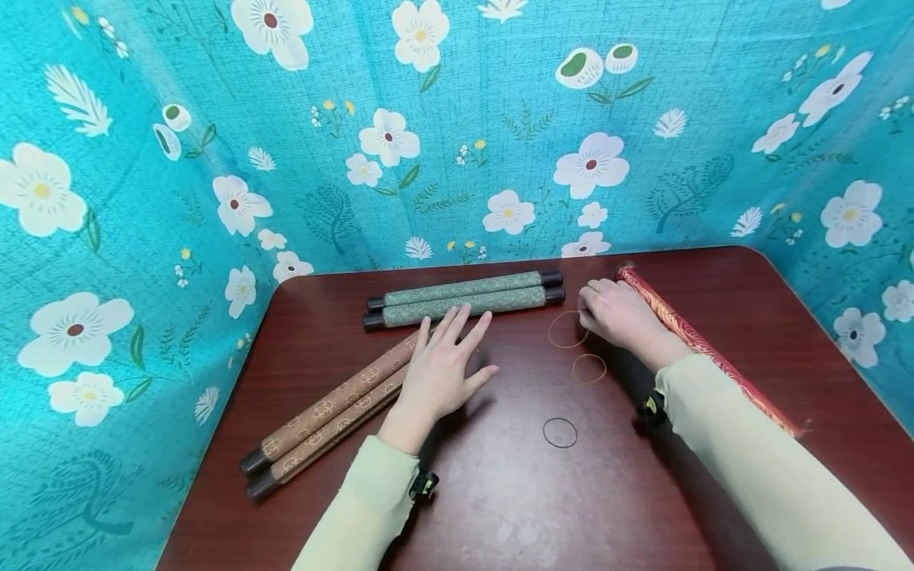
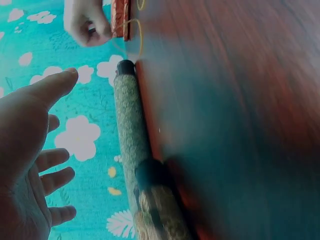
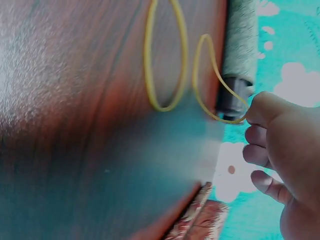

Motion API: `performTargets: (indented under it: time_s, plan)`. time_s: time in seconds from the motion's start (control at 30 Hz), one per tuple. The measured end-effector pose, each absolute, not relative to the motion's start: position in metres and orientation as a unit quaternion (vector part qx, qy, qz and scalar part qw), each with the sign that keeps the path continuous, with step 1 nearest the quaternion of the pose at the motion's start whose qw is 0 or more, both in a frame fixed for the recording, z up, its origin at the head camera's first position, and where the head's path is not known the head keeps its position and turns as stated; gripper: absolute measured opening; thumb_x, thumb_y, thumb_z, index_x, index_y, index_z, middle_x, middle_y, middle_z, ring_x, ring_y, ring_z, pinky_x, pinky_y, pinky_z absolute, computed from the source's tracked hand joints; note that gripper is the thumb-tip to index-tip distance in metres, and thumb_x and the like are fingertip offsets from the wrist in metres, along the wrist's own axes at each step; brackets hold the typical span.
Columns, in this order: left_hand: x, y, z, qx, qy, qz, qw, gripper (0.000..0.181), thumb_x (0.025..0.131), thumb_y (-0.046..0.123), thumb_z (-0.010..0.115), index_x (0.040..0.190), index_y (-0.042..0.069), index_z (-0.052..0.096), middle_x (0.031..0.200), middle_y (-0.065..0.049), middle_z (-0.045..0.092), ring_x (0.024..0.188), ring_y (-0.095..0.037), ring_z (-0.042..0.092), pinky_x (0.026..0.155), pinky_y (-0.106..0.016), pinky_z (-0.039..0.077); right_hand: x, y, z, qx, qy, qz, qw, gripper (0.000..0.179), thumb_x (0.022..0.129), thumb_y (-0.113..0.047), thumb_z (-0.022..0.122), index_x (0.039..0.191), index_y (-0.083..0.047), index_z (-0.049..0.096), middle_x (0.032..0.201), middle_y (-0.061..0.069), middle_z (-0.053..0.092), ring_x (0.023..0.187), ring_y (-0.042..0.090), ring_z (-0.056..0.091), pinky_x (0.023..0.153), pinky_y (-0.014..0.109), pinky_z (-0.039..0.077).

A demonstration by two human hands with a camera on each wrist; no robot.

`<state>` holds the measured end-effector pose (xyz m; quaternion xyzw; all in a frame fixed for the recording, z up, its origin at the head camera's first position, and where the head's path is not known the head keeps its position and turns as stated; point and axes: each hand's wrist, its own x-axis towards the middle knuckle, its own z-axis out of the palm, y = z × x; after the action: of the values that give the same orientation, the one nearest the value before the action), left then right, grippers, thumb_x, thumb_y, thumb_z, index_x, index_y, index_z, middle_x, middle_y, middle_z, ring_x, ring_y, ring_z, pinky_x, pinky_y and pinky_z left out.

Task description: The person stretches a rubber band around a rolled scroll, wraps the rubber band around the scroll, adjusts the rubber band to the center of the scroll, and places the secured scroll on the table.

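My right hand is at the back right of the table, thumb and fingertips pinching the edge of a yellow rubber band, whose loop hangs free. Just nearer lies a second yellow rubber band. Over the inner ends of the brown scroll and beside the green scroll, my left hand hovers with spread fingers, holding nothing. Both scrolls are rolled from both ends into paired rolls with dark end knobs. A red and gold scroll lies slanting to the right of my right hand.
A thin dark rubber band lies on the dark red table, nearer than the yellow ones. Teal floral cloth hangs behind the table and along its sides.
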<state>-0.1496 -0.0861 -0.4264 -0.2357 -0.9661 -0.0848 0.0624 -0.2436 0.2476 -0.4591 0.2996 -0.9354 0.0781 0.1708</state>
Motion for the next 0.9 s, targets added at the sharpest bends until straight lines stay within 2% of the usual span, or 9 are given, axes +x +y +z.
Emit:
performTargets:
  time_s: [0.1,0.23,0.5,0.77,0.9]
  plan:
    - [-0.154,-0.077,-0.428,-0.248,-0.963,-0.090,0.064,0.079,0.103,0.059,0.063,0.170,0.027,0.034,0.175,-0.010,0.031,0.160,-0.031,0.031,0.129,-0.063,0.018,-0.240,0.244,-0.452,0.325,-0.915,0.087,0.221,0.017,0.081,0.001,0.074,0.082,-0.007,0.059,0.081,0.008,0.058,0.079,0.035,0.059,0.066,0.047,0.046]
    - [-0.160,-0.066,-0.431,-0.261,-0.959,-0.090,0.069,0.079,0.103,0.059,0.063,0.169,0.027,0.034,0.173,-0.010,0.034,0.159,-0.031,0.034,0.129,-0.063,0.020,-0.233,0.239,-0.439,0.350,-0.895,0.099,0.258,0.018,0.080,0.002,0.074,0.082,-0.007,0.059,0.080,0.008,0.057,0.078,0.033,0.058,0.066,0.046,0.045]
    - [-0.169,-0.045,-0.430,-0.279,-0.956,-0.057,0.078,0.076,0.104,0.060,0.060,0.169,0.029,0.034,0.172,-0.007,0.037,0.159,-0.025,0.035,0.129,-0.059,0.022,-0.218,0.223,-0.412,0.379,-0.874,0.095,0.291,0.015,0.084,0.001,0.074,0.085,-0.005,0.061,0.083,0.009,0.057,0.078,0.033,0.058,0.066,0.044,0.044]
    - [-0.176,-0.032,-0.426,-0.294,-0.947,-0.082,0.100,0.071,0.106,0.062,0.056,0.166,0.026,0.043,0.167,-0.005,0.046,0.154,-0.023,0.043,0.128,-0.059,0.027,-0.206,0.207,-0.395,0.400,-0.859,0.102,0.304,0.015,0.084,-0.002,0.076,0.088,-0.005,0.061,0.085,0.009,0.058,0.079,0.033,0.058,0.070,0.045,0.045]
    - [-0.178,-0.029,-0.426,-0.300,-0.942,-0.101,0.108,0.069,0.105,0.060,0.058,0.163,0.024,0.048,0.164,-0.005,0.050,0.151,-0.024,0.047,0.127,-0.058,0.029,-0.201,0.202,-0.392,0.406,-0.853,0.104,0.310,0.013,0.084,-0.003,0.074,0.088,-0.006,0.061,0.084,0.008,0.058,0.080,0.032,0.058,0.071,0.046,0.046]
